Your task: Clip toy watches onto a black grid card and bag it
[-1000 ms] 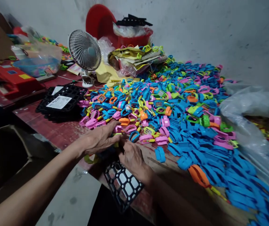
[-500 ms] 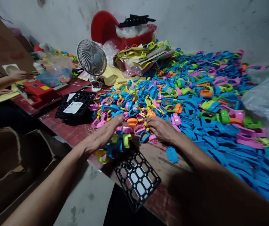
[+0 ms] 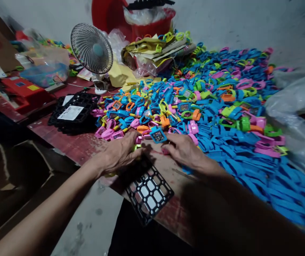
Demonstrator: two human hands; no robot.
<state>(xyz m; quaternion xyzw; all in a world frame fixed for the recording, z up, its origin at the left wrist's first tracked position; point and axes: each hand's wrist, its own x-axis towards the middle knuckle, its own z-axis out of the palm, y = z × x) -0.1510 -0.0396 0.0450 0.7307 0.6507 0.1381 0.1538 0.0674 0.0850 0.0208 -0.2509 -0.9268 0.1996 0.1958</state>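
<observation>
evidently, the right hand (image 3: 186,151) pinches a blue watch (image 3: 158,135) while the left hand (image 3: 119,153) half-curls, its hold unclear.

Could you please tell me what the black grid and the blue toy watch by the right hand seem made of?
Black grid: probably moulded rigid plastic, slightly glossy, judging by the highlights along its rounded bars.
Blue toy watch: apparently smooth plastic, given its evenly coloured frame; whether clear plastic covers its patterned face is too small to tell.
</observation>
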